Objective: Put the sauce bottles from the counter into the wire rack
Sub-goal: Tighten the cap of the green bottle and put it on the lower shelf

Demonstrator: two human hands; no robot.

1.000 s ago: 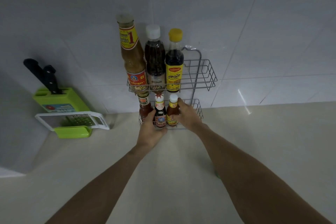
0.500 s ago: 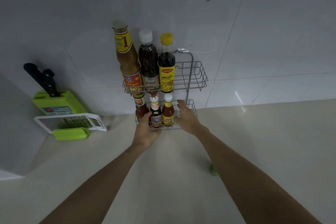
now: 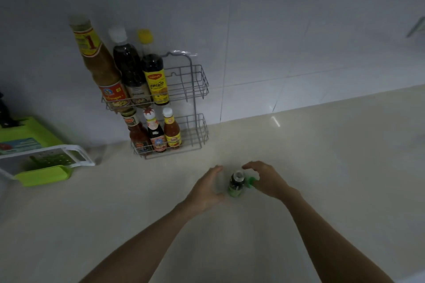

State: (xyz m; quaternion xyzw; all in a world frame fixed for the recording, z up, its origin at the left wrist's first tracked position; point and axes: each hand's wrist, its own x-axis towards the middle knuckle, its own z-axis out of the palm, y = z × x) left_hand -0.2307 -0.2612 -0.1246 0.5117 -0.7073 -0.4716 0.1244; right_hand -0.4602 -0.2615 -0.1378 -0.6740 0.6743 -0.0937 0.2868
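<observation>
A grey two-tier wire rack (image 3: 197,80) stands against the tiled wall. Its upper tier holds three tall sauce bottles (image 3: 128,69), and its lower tier holds three small ones (image 3: 156,135), all on the left side. A small dark bottle with a green label (image 3: 235,185) stands upright on the counter in front of the rack. My left hand (image 3: 207,188) is open just left of this bottle, palm close to its base. My right hand (image 3: 266,179) is on its right, fingers curled around a green cap (image 3: 251,181) beside the bottle's neck.
A green knife block (image 3: 25,135) and a white-framed grater over a green tray (image 3: 46,165) sit at the left on the pale counter (image 3: 322,167). The right half of each rack tier holds no bottles.
Both hands have left the small bottles in the rack's lower tier and moved back toward me to the small bottle on the counter. The view has shifted right.
</observation>
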